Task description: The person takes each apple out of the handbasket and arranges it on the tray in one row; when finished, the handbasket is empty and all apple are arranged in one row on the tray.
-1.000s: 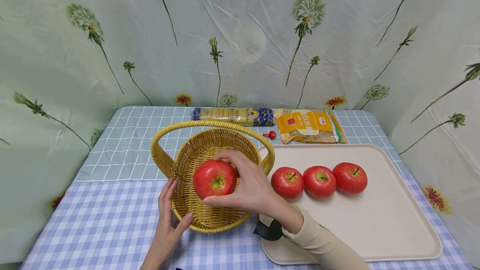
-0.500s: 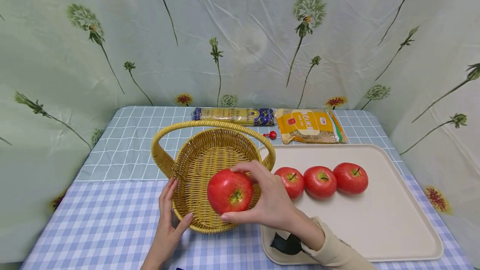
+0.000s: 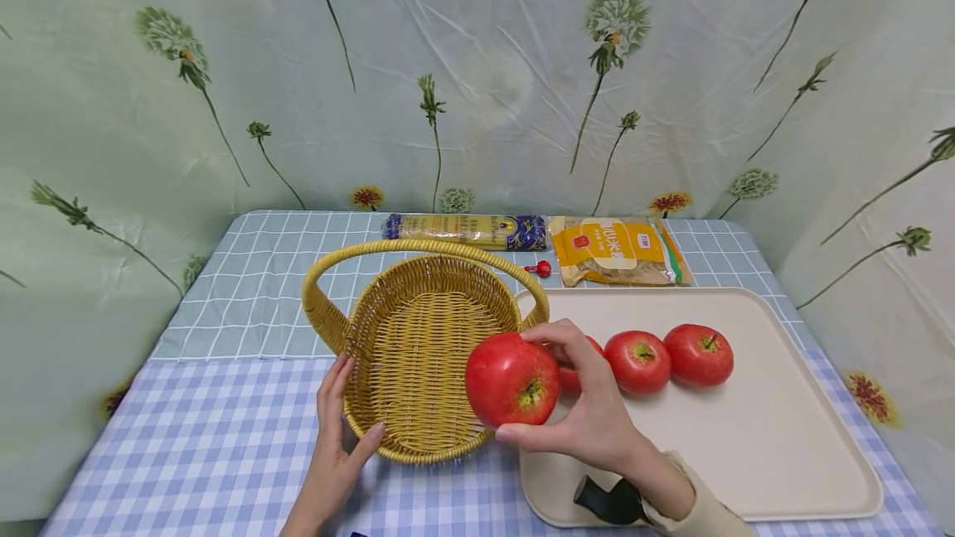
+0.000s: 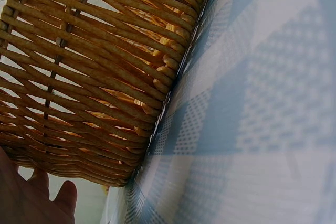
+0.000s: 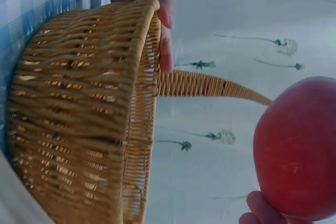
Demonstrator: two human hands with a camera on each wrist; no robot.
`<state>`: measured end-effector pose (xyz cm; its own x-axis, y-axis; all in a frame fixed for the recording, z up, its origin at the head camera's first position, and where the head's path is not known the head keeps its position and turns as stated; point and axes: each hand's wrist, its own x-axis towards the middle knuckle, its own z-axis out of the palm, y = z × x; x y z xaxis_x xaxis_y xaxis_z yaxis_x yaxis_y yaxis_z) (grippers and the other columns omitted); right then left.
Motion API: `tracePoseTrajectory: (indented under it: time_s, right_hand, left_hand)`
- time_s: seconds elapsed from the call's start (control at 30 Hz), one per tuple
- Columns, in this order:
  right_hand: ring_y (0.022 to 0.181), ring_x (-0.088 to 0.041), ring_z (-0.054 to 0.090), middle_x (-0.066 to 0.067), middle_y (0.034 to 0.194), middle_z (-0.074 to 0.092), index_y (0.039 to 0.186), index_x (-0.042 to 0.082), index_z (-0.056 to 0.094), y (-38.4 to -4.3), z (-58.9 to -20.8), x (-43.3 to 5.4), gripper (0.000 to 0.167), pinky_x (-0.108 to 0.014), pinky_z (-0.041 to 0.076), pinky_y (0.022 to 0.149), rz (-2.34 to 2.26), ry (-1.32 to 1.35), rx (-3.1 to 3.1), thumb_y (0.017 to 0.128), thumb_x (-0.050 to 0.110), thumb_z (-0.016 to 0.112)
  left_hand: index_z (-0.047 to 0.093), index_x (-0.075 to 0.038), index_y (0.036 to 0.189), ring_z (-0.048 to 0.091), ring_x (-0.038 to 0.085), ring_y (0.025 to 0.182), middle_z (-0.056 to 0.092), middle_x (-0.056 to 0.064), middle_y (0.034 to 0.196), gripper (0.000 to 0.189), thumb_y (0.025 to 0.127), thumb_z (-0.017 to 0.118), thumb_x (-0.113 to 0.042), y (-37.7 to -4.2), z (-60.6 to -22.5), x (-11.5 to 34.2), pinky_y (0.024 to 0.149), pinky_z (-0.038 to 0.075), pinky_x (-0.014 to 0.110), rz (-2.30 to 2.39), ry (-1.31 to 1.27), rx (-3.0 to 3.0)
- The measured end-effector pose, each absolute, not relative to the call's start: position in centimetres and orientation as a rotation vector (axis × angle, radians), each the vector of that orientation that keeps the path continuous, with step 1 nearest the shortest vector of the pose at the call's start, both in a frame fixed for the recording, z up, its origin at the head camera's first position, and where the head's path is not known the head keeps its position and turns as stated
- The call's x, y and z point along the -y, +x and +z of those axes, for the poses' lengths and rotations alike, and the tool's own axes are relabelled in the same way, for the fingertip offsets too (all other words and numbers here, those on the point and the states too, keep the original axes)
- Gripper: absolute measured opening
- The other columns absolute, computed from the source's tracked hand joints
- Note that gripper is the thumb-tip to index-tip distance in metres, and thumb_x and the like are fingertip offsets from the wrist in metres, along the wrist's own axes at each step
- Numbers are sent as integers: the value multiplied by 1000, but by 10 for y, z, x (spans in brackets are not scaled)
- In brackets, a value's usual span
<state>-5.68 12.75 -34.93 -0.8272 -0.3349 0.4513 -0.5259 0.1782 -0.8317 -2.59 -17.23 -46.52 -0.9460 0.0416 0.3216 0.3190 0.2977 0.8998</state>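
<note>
My right hand (image 3: 589, 413) holds a red apple (image 3: 512, 379) between thumb and fingers, raised over the right side of a woven basket (image 3: 425, 437). In the right wrist view the held apple (image 5: 299, 150) fills the right edge, with fingertips (image 5: 262, 211) beneath it. Nothing lies on the bare woven floor of the basket. At the basket's left rim, my left hand (image 3: 332, 446) rests with fingers extended near the handle's base and thumb over the front rim. More red apples (image 3: 637, 363) stand in a row on the beige tray (image 3: 746, 454), the nearest partly hidden behind my right hand.
Behind the basket lie a noodle packet (image 3: 470, 232) and an orange food bag (image 3: 619, 251). A small red item (image 3: 542, 268) sits in front of them. The basket's tall arched handle (image 3: 425, 247) spans its opening. Floral fabric (image 3: 477, 106) hangs behind the checkered tabletop.
My right hand has moved to the right with the apple, from over the basket's middle to its right rim, now covering part of the nearest tray apple. The left hand has stayed put.
</note>
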Motion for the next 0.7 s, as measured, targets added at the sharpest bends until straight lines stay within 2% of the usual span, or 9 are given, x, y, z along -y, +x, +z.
tracePoseTrajectory:
  time_s: [0.3,0.7]
  right_hand:
    - [104,-23,54,-7,122,51,126,4,44,-55,-353,-150,80,-35,51,76,1771,660,2237,58,1,86]
    - [112,-23,47,-6,125,49,130,-2,40,-59,-361,-175,83,-23,49,77,1719,349,2113,58,-17,77]
  left_hand:
    - [15,-11,152,-3,22,141,1,4,156,84,83,60,5,-27,-468,173,97,2,67,-1710,-348,2315]
    - [15,-13,152,-3,21,141,0,2,156,85,83,60,5,-26,-464,172,98,2,67,-1739,-329,2313]
